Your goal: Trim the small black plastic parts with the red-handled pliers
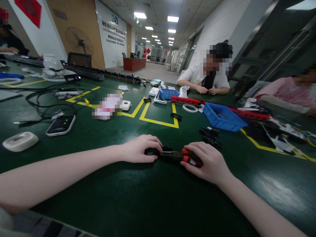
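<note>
Near the middle of the green table (118, 197), my left hand (142, 148) is closed around a small black part (151, 151), its exact kind unclear. My right hand (209, 161) grips the red-and-black handles of a pair of pliers (189, 159). The metal jaws point left and meet the black part at my left fingertips; whether they bite on it I cannot tell. Several similar black parts (209, 136) lie just beyond my right hand, and another black part (176, 116) rests farther off by the yellow tape.
Beyond my right hand stands a blue bin (222, 118), with a smaller blue bin (169, 93) farther back. A phone (107, 107), a black-faced device (61, 125), a white rounded object (20, 141) and black cables (37, 98) lie left. A co-worker (214, 75) sits across the table.
</note>
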`<control>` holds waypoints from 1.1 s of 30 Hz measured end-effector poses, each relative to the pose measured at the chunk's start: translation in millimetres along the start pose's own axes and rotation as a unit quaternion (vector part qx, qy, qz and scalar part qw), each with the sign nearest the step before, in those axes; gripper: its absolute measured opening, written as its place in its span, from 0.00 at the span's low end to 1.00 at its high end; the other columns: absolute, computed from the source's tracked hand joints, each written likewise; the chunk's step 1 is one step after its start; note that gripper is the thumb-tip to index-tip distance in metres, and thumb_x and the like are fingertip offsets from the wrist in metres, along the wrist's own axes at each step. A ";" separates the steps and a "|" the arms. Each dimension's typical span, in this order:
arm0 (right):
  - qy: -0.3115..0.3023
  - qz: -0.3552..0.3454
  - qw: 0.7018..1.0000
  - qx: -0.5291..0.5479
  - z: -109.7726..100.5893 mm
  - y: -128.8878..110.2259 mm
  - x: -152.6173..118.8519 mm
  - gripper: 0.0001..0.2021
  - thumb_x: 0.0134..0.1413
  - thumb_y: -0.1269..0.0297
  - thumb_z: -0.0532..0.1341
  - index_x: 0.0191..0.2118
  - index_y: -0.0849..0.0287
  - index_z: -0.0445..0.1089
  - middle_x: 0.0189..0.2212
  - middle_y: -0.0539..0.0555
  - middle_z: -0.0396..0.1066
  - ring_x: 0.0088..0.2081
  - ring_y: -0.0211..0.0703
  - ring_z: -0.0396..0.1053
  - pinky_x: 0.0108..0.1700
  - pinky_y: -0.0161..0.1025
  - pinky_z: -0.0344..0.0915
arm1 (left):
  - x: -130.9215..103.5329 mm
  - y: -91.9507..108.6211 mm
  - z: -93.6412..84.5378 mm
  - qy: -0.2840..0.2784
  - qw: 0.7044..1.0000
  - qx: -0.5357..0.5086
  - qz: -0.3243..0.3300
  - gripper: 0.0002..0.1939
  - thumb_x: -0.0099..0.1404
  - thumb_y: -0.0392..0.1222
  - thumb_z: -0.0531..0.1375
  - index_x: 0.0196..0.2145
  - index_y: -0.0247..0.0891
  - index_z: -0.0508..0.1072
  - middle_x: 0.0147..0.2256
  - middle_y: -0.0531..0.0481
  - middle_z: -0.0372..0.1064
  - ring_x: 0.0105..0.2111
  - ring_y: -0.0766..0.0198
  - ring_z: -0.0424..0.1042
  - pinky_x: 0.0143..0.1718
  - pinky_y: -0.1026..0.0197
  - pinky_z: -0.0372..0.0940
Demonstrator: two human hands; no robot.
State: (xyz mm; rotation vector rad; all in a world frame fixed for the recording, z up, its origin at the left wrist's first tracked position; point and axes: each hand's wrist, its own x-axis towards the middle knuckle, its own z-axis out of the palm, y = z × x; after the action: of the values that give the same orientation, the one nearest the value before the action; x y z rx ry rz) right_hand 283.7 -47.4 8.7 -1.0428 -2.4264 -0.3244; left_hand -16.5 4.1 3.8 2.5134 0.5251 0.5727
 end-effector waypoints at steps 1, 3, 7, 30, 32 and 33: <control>0.002 -0.002 1.000 -0.001 0.3 0.0 -0.1 0.17 0.57 0.52 0.65 0.47 0.58 0.72 0.41 0.60 0.77 0.41 0.53 0.75 0.41 0.48 0.72 | 0.0 -0.2 -0.1 -0.002 1.000 0.002 0.000 0.09 0.66 0.37 0.63 0.45 0.38 0.76 0.52 0.44 0.72 0.52 0.53 0.71 0.57 0.50 0.63; 0.006 -0.008 1.000 -0.004 0.8 0.0 -0.2 0.18 0.57 0.52 0.65 0.47 0.59 0.72 0.41 0.61 0.77 0.41 0.53 0.75 0.41 0.48 0.72 | -0.1 -1.0 -0.3 -0.005 1.000 0.006 0.001 0.09 0.66 0.39 0.64 0.45 0.39 0.76 0.51 0.45 0.72 0.52 0.53 0.71 0.56 0.50 0.62; 0.010 -0.021 1.000 -0.009 1.3 -0.1 -0.2 0.18 0.58 0.52 0.65 0.47 0.60 0.72 0.40 0.61 0.77 0.40 0.53 0.75 0.40 0.48 0.72 | -0.4 -2.4 0.2 -0.011 1.000 0.017 0.012 0.11 0.66 0.43 0.66 0.45 0.39 0.76 0.50 0.45 0.72 0.50 0.53 0.71 0.54 0.51 0.62; -0.014 -0.036 0.999 0.016 -1.5 1.3 0.4 0.16 0.56 0.53 0.65 0.44 0.58 0.72 0.37 0.59 0.77 0.35 0.49 0.74 0.36 0.45 0.71 | -0.6 -1.6 -0.2 -0.023 0.999 0.010 0.035 0.11 0.66 0.43 0.66 0.45 0.38 0.77 0.49 0.44 0.73 0.49 0.54 0.72 0.53 0.52 0.62; -0.015 -0.039 0.999 0.014 -1.7 2.4 0.6 0.16 0.56 0.52 0.65 0.44 0.59 0.72 0.37 0.59 0.77 0.35 0.49 0.74 0.35 0.45 0.71 | -0.5 -1.0 -0.5 -0.024 0.999 0.013 0.037 0.11 0.66 0.42 0.66 0.45 0.38 0.76 0.49 0.44 0.73 0.49 0.53 0.72 0.53 0.52 0.63; -0.016 -0.039 0.999 0.013 -1.8 3.0 0.5 0.16 0.56 0.53 0.65 0.44 0.59 0.72 0.37 0.59 0.77 0.35 0.49 0.74 0.36 0.45 0.71 | -0.4 -0.8 -0.6 -0.024 0.999 0.015 0.037 0.11 0.66 0.42 0.66 0.45 0.38 0.77 0.49 0.44 0.73 0.49 0.53 0.72 0.53 0.52 0.63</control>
State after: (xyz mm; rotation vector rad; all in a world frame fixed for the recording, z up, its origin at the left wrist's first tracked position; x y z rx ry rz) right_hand 286.2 -45.7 10.6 -0.9496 -2.4979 -0.3025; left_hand -17.3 4.7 3.6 2.5778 0.4281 0.5338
